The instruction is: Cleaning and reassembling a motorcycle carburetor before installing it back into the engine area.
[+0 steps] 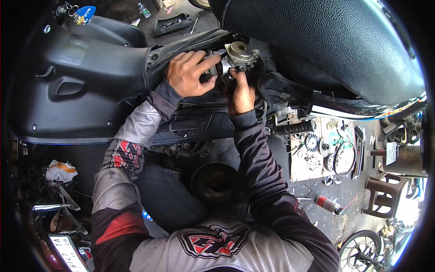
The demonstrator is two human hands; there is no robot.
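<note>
A carburetor (240, 52) with a round metal cap sits in the opened middle of a black scooter (104, 77), below the seat (326, 50). My left hand (190, 75) lies over the metal parts just left of it, fingers stretched and thumb apart from the index finger. Its palm hides what is beneath. My right hand (243, 94) is closed at the carburetor's lower side, with the thumb pointing up against it. The other fingers curl down out of sight, so what they grip is hidden.
At right, a board (299, 167) on the floor bears several loose engine parts and a black belt (344, 158). Nearby are a red spray can (328, 204) and a brown plastic stool (383, 196). A key ring with a blue tag (85, 15) hangs at upper left.
</note>
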